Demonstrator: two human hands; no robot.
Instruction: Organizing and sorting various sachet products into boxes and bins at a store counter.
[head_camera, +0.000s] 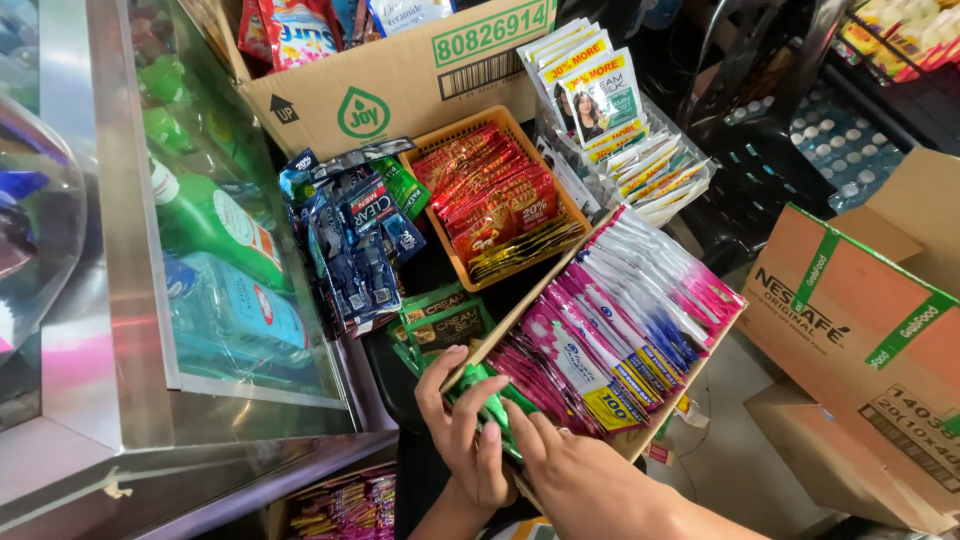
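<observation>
Green sachets (492, 400), glossy and bunched, pinched between both hands' fingers (462, 420)

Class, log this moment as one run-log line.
left hand: grips green sachets | right hand: on same sachets | place: near corner, tray of pink sachets
</observation>
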